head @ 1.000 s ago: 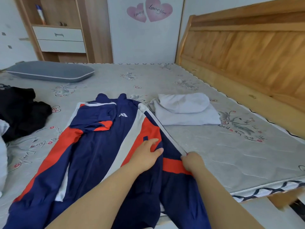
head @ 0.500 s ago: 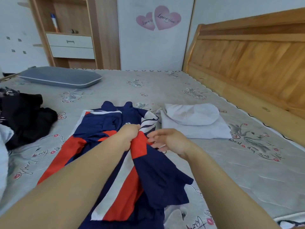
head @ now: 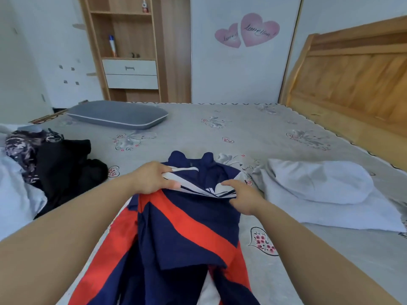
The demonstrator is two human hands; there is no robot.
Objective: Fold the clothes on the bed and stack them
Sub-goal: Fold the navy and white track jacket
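Head view: a navy, red and white jacket [head: 187,227] lies mid-bed [head: 242,128], its lower part folded up toward the collar. The left hand [head: 154,178] has its grip pinching the folded edge; the right hand [head: 240,198] likewise pinches it. A folded white garment [head: 326,194] sits just to the right, dark clothes [head: 66,168] to the left.

— What sort of place was it?
— A home bedroom: a bed [head: 253,133] with a flower-printed cover, backed by a wooden headboard [head: 352,73].
— What else showed it?
— A grey pillow [head: 116,114] lay at the far side, 2 pink heart stickers [head: 248,30] marked the white wall, and a wooden shelf unit [head: 130,51] held 2 white drawers.
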